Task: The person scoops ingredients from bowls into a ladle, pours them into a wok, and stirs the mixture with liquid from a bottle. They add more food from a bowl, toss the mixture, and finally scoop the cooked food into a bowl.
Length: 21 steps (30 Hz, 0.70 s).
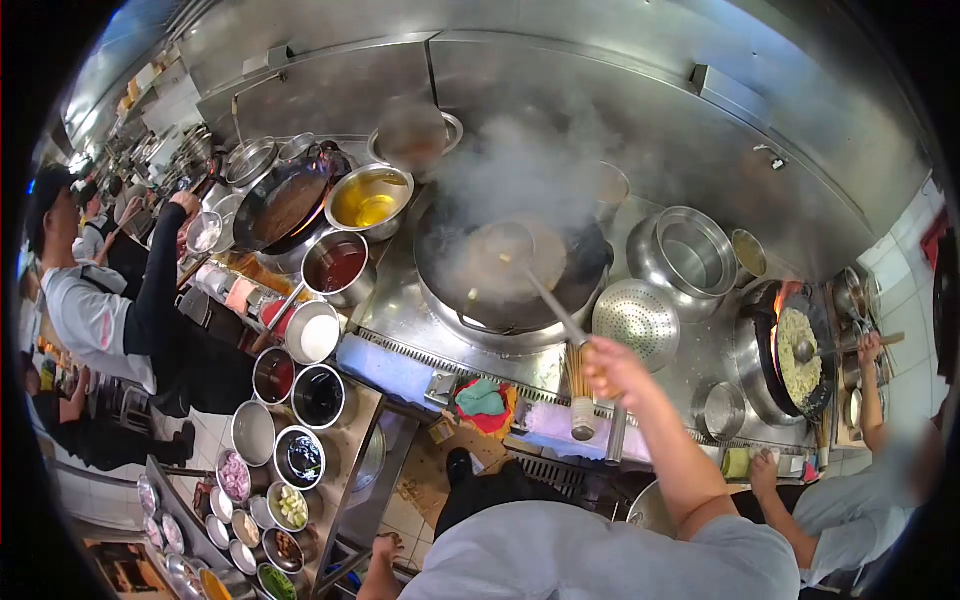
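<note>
A big wok (440,245) is sitting at the centre, steaming; a metal pot of yellow liquid (352,205) is standing at its ten o'clock, while a strainer (636,322) is lying at its four o'clock; a long ladle (560,305) is pointing towards eleven o'clock, its cup hanging over the wok; a brush (580,390) is resting at five o'clock; the right hand (615,370) is wrapping its fingers round the ladle's handle; the left hand (386,545) is hanging at seven o'clock, its grip impossible to tell.
</note>
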Each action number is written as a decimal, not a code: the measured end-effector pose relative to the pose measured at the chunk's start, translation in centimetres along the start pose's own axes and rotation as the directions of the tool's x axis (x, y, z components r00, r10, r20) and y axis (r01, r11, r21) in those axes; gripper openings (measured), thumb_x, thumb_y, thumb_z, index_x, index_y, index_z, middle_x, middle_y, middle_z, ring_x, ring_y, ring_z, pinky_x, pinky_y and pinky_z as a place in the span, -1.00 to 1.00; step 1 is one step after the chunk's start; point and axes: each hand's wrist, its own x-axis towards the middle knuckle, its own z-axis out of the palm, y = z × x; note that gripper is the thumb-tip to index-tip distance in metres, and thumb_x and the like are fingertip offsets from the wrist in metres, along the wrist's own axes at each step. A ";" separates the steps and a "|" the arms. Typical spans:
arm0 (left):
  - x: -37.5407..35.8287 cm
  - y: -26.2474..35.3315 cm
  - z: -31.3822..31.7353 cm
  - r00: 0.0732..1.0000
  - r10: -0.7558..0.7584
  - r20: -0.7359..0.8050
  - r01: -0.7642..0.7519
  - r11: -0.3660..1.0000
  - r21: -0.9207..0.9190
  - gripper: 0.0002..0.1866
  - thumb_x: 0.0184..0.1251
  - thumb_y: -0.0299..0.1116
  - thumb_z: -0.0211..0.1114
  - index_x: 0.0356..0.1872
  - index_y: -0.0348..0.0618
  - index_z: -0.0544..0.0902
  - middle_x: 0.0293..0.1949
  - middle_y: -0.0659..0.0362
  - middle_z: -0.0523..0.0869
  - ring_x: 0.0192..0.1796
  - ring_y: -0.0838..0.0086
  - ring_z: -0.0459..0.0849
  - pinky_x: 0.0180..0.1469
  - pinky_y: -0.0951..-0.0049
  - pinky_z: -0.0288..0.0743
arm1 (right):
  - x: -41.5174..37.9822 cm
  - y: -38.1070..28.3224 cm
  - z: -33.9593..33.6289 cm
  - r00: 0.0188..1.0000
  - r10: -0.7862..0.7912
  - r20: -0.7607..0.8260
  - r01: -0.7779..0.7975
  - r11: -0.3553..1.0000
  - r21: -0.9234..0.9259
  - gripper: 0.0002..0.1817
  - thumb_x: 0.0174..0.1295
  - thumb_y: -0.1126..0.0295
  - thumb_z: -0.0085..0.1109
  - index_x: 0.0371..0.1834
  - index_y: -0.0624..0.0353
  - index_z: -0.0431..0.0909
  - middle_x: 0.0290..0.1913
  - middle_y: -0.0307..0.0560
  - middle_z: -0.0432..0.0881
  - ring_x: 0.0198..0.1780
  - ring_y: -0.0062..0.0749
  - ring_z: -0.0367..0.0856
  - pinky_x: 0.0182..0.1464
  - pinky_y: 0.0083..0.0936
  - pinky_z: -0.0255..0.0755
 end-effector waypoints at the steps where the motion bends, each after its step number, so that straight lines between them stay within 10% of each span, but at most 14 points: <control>1: -1.8 0.4 1.3 0.998 0.039 -0.052 -0.041 0.999 -0.033 -0.62 0.26 -0.15 0.06 0.05 -0.06 0.48 -0.05 0.09 0.61 -0.04 0.18 0.59 -0.12 0.16 0.40 | 0.0 -0.8 -1.7 0.997 -0.080 0.012 0.081 0.981 -0.175 -0.48 0.25 0.45 -0.02 0.30 0.05 0.16 -0.52 -0.20 0.44 -0.67 -0.57 0.33 -0.69 -0.62 0.21; 3: -3.4 2.4 4.5 0.981 0.105 -0.161 -0.122 0.988 -0.095 -0.62 0.25 -0.14 0.07 0.04 -0.05 0.45 -0.01 0.15 0.59 -0.02 0.22 0.57 -0.10 0.16 0.36 | 2.1 -0.7 -3.3 0.987 -0.155 0.039 0.159 0.927 -0.341 -0.39 0.23 0.44 0.00 0.38 0.07 0.08 -0.49 -0.13 0.50 -0.65 -0.51 0.41 -0.67 -0.56 0.30; 5: -3.4 3.6 6.4 0.958 0.183 -0.223 -0.203 0.977 -0.071 -0.59 0.27 -0.27 0.06 0.15 -0.07 0.43 -0.06 0.17 0.63 -0.13 0.30 0.63 -0.21 0.23 0.37 | 6.9 1.2 -4.6 0.691 -0.718 0.084 0.315 0.193 -0.929 -0.37 0.22 0.45 -0.03 0.39 0.02 0.09 -0.48 -0.15 0.50 -0.68 -0.51 0.43 -0.68 -0.56 0.33; 10: -3.0 7.7 9.3 0.956 0.279 -0.089 -0.265 0.954 0.139 -0.56 0.26 -0.26 0.09 0.16 -0.11 0.42 -0.07 0.18 0.65 -0.18 0.37 0.65 -0.25 0.28 0.40 | 8.7 1.6 0.8 0.897 -0.413 -0.156 0.259 0.778 -0.572 -0.36 0.16 0.41 0.00 0.37 -0.13 0.16 -0.60 -0.09 0.49 -0.72 -0.56 0.40 -0.71 -0.55 0.27; 12: -2.6 9.2 9.3 0.949 0.312 -0.038 -0.296 0.930 0.218 -0.55 0.26 -0.25 0.10 0.17 -0.12 0.41 -0.09 0.19 0.66 -0.19 0.39 0.65 -0.25 0.30 0.42 | 7.6 2.6 1.6 0.920 -0.381 -0.092 0.226 0.708 -0.669 -0.36 0.15 0.39 0.00 0.37 -0.15 0.16 -0.57 0.00 0.55 -0.62 -0.35 0.53 -0.59 -0.41 0.40; 14: -2.6 11.0 9.0 0.918 0.389 -0.076 -0.362 0.901 0.240 -0.57 0.27 -0.25 0.10 0.16 -0.11 0.43 -0.11 0.21 0.67 -0.20 0.43 0.66 -0.23 0.32 0.43 | 8.2 4.8 0.4 0.678 -0.710 0.191 0.358 0.092 -0.929 -0.35 0.13 0.37 -0.01 0.37 -0.19 0.17 -0.50 0.08 0.59 -0.42 -0.09 0.62 -0.34 -0.24 0.48; 21: -3.3 10.6 7.1 0.913 0.373 -0.164 -0.362 0.927 0.094 -0.59 0.31 -0.28 0.05 0.17 -0.13 0.43 -0.03 0.13 0.63 -0.11 0.35 0.66 -0.15 0.15 0.45 | -3.3 3.0 -4.4 0.863 -0.498 0.081 0.018 -0.131 -0.991 -0.36 0.14 0.45 -0.13 0.32 -0.42 0.21 -0.09 0.07 0.57 -0.10 0.01 0.56 -0.08 -0.19 0.44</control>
